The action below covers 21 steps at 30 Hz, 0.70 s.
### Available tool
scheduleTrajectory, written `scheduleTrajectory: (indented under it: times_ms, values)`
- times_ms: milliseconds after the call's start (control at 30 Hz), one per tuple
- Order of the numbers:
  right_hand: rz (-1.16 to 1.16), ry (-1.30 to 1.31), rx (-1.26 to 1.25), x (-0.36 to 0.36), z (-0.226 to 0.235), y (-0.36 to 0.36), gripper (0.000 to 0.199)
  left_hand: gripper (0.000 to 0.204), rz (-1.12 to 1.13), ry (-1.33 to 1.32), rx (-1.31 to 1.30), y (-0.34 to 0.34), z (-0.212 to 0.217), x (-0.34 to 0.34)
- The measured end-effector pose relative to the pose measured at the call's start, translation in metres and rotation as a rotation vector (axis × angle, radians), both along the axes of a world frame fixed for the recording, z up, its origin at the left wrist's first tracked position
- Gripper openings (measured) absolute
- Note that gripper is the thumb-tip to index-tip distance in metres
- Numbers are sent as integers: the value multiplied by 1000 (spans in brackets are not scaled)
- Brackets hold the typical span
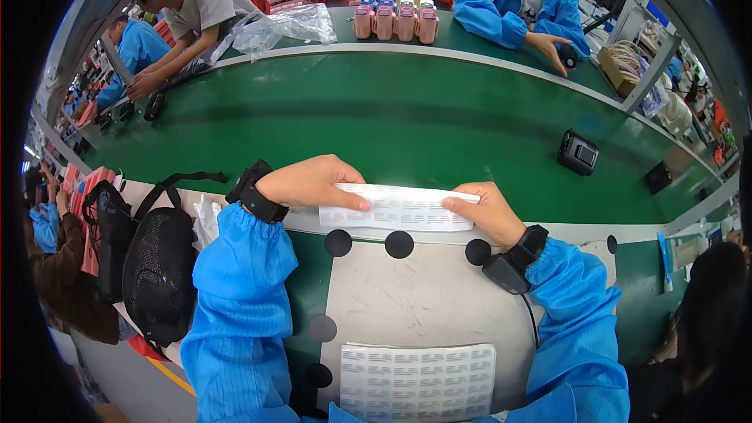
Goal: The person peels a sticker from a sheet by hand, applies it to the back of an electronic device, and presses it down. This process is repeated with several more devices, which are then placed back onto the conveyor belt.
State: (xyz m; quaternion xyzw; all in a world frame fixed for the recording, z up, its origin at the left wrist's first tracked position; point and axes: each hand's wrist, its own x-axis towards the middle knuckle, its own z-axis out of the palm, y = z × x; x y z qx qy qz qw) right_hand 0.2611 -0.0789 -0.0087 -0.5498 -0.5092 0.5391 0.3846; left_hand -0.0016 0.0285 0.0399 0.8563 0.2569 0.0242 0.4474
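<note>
The white, rectangular, printed paper-like strip (399, 210) is at the dial's centre; the left hand (313, 186) at 9 o'clock and right hand (493, 215) at 3 each grip one end, thumbs in front. At 6 o'clock, a flat, round black disc (399, 244) sits near; farther out lies a white, rectangular printed sheet (417, 384). Risk, as judged: uneven pull could crease or tear the strip; a loosened pinch could drop it.

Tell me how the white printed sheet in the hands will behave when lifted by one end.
The white printed sheet is probably light, since it looks paper-thin. It would likely sag rather than stay stiff: its end by the right hand looks curled or folded. It may crease where the left hand pinches it.
</note>
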Motion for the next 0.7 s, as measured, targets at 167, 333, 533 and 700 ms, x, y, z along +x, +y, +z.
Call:
scheduleTrajectory:
  times_ms: [167,333,533,700]
  values:
    - [-24,19,192,-5,-3,1,18,36,84,115,41,0,-2,4]
    - [-81,-96,281,3,-8,6,21,36,95,143,146,-8,-14,23]
    - [-114,-85,120,9,-13,9,26,38,133,-29,-180,-4,-42,27]
    - [-423,-692,743,11,-18,12,29,37,149,-24,-205,-6,-47,29]
